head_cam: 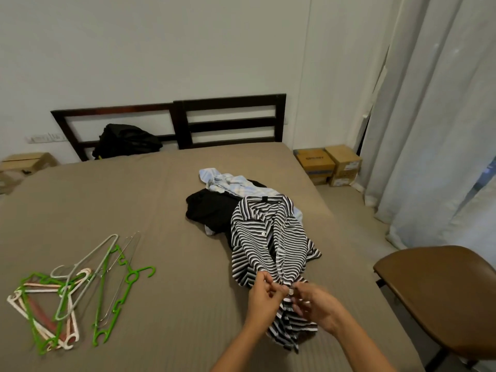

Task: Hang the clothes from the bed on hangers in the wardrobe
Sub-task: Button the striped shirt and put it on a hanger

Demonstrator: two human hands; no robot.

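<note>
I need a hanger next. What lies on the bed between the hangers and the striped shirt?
Nothing: the head view shows only bare brown sheet between the hangers and the striped shirt.

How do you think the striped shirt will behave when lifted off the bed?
The striped shirt lies in soft folds, so it will probably flop and drape. The left hand and right hand pinch it by fingertips, so it is likely light.

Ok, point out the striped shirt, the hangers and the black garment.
striped shirt (252, 238), head view, its front panel.
hangers (67, 299), head view, middle of the pile.
black garment (209, 208), head view, its bare middle.
</note>
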